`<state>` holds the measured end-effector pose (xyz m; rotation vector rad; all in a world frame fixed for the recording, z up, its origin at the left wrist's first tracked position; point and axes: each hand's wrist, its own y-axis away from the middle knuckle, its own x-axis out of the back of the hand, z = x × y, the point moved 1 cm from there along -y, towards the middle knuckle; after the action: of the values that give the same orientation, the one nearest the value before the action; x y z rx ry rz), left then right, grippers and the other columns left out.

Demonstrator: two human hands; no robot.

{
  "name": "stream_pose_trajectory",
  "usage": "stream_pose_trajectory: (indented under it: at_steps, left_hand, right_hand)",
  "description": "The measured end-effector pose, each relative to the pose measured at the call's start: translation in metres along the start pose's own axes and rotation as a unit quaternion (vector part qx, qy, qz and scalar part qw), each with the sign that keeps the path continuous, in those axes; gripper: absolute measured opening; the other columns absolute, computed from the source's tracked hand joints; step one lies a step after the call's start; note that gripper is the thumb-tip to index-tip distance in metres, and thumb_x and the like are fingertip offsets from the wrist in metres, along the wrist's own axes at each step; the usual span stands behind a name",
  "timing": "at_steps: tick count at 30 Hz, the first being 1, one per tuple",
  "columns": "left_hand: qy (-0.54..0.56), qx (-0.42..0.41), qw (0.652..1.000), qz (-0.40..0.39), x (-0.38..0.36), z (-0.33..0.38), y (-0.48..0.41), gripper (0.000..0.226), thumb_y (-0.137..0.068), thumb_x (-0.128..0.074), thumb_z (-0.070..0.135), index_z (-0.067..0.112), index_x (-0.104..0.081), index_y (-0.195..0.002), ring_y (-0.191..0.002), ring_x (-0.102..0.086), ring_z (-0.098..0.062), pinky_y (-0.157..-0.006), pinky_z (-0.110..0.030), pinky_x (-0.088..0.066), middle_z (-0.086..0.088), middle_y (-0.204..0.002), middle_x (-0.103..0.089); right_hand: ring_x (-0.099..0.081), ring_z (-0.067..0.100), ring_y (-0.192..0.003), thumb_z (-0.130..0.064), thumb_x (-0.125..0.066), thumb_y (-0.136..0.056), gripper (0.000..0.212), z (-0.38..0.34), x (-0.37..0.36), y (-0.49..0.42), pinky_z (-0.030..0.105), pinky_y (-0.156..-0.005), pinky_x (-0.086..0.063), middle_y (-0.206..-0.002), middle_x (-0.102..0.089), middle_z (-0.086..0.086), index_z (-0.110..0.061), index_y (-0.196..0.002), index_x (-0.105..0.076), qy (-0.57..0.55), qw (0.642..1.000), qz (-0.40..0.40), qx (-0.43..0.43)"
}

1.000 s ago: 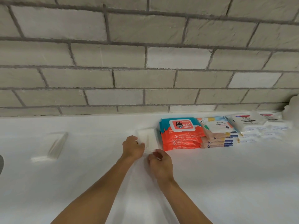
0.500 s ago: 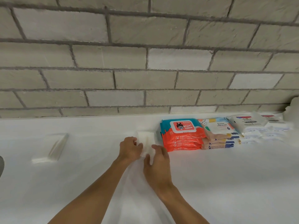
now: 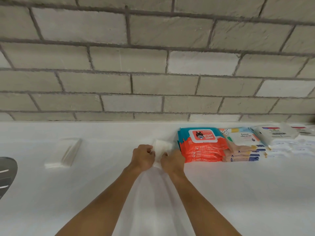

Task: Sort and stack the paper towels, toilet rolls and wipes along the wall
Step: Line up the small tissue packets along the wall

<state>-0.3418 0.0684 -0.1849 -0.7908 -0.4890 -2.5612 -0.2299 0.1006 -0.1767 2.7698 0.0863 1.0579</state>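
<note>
Item: small white pack (image 3: 161,147), soft-wrapped, label not readable. It lies flat on the counter (image 3: 238,193), just left of the orange wipes stack (image 3: 202,147) and a little short of the brick wall (image 3: 153,65).

Grip: the left hand (image 3: 143,158) has its fingers curled onto the pack's left edge. The right hand (image 3: 173,161) pinches the near right corner. Both hands are grasping the pack. The underside contact is hidden.

Handling (judgement): light and pliable, with folded paper or tissue inside a thin film.
- It should buckle if lifted by one corner, so holding two opposite edges, as now, suits it.
- The film probably slides easily on the smooth counter, so pushing it flush may work as well as lifting.
- Not fragile, though a hard squeeze would crease it.

Neighbours:
- The orange wipes stack is several packs high, with its flip lid facing up.
- To its right, touching, is a patterned wipes stack (image 3: 243,143).
- Beyond that are low white packs (image 3: 276,135), which run out of view at the right edge.

All three sit in a row near the wall.

Outlier: a clear-wrapped pack (image 3: 66,152) lies alone, well apart to the left and angled to the wall. It is not yet sorted.

Far left edge: a dark rounded object (image 3: 6,174), cut off by the frame, so I cannot tell what it is.

Step in hand (judgement): squaring the small pack against the orange stack to extend the row leftward.

Risk: nudging the orange stack out of line.
</note>
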Motion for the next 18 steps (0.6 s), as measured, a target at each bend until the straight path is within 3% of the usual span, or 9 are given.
stream_pose_trajectory:
  at_steps: [3,5,7,12,15,16,18]
  left_hand:
    - [0.008,-0.007,1.0,0.009,0.002,0.0,0.001,0.03,-0.094,-0.058,0.02,0.012,-0.064,-0.121,-0.106,-0.062,-0.022,-0.084,-0.018,-0.043,-0.007,-0.112,-0.068]
    - [0.002,-0.014,1.0,0.014,0.004,-0.002,0.001,0.015,-0.093,-0.055,0.016,0.02,-0.063,-0.082,-0.076,-0.058,-0.022,-0.07,-0.023,-0.044,-0.004,-0.079,-0.063]
    - [-0.008,-0.011,1.0,0.02,0.006,-0.006,-0.001,0.036,-0.09,-0.051,0.013,0.016,-0.041,-0.056,-0.058,-0.038,-0.022,-0.055,-0.027,-0.034,-0.003,-0.057,-0.042]
    - [-0.016,-0.003,0.999,0.036,0.017,-0.014,0.004,0.042,-0.091,-0.048,0.011,0.015,-0.033,-0.052,-0.055,-0.032,-0.02,-0.049,-0.025,-0.027,-0.002,-0.054,-0.035]
    - [-0.013,0.001,0.999,0.05,0.028,-0.026,0.006,0.037,-0.092,-0.049,0.012,0.012,-0.041,-0.056,-0.057,-0.036,-0.021,-0.051,-0.026,-0.029,-0.004,-0.056,-0.041]
    - [-0.014,0.002,0.998,0.054,0.032,-0.03,0.007,0.035,-0.092,-0.049,0.012,0.011,-0.043,-0.058,-0.057,-0.037,-0.021,-0.05,-0.026,-0.03,-0.004,-0.057,-0.042]
    - [-0.02,0.005,0.998,0.065,0.042,-0.039,0.007,0.033,-0.093,-0.049,0.013,0.01,-0.047,-0.06,-0.056,-0.039,-0.021,-0.047,-0.024,-0.03,-0.005,-0.058,-0.045]
  right_hand:
    - [-0.055,0.033,-0.115,-0.023,-0.059,-0.092,0.034,-0.005,-0.007,0.002,0.038,-0.099,-0.047,-0.123,-0.058,0.017,-0.002,-0.118,-0.054,0.059,0.998,-0.033,0.008]
    - [-0.053,0.032,-0.116,-0.024,-0.058,-0.092,0.035,-0.006,-0.01,0.003,0.039,-0.102,-0.044,-0.125,-0.055,0.016,-0.003,-0.12,-0.053,0.077,0.996,-0.044,0.018]
    - [-0.053,0.03,-0.117,-0.023,-0.058,-0.092,0.035,-0.006,-0.011,0.003,0.037,-0.104,-0.042,-0.125,-0.056,0.014,-0.004,-0.121,-0.053,0.094,0.994,-0.049,0.032]
    - [-0.061,0.028,-0.107,-0.014,-0.06,-0.088,0.026,-0.008,-0.013,0.002,0.028,-0.09,-0.048,-0.113,-0.064,0.01,-0.004,-0.112,-0.06,0.072,0.993,-0.081,0.046]
    - [-0.058,0.026,-0.092,-0.014,-0.058,-0.087,0.011,-0.011,-0.018,0.006,0.027,-0.079,-0.047,-0.095,-0.058,0.007,-0.007,-0.096,-0.058,0.062,0.991,-0.099,0.064]
    - [-0.057,0.025,-0.096,-0.015,-0.058,-0.087,0.015,-0.014,-0.02,0.009,0.026,-0.082,-0.047,-0.099,-0.057,0.008,-0.008,-0.101,-0.058,0.054,0.991,-0.106,0.068]
    - [-0.055,0.025,-0.117,-0.016,-0.06,-0.088,0.044,-0.019,-0.027,0.015,0.027,-0.099,-0.046,-0.124,-0.058,0.008,-0.008,-0.13,-0.051,0.006,0.99,-0.131,0.054]
